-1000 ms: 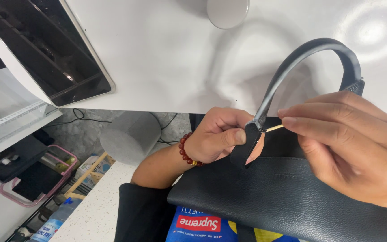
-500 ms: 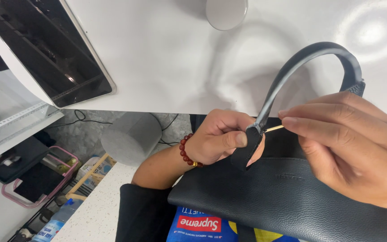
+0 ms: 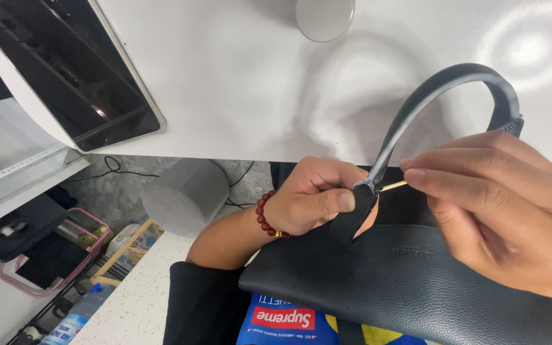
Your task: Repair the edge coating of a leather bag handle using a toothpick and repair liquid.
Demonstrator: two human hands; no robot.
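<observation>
Between the two hands, the lower end of a curved handle point(image 3: 442, 89) is met by a thin pale stick point(image 3: 394, 186). The stick is pinched by the fingertips of the right hand point(image 3: 512, 217), closed around it. The leather tab point(image 3: 356, 214) at the handle's base is gripped by the left hand point(image 3: 314, 201), thumb pressed on top; red beads point(image 3: 264, 214) are worn on that wrist. Below both hands a dark leather bag point(image 3: 404, 287) is spread. Beyond the knuckles lies a white table point(image 3: 237, 76).
</observation>
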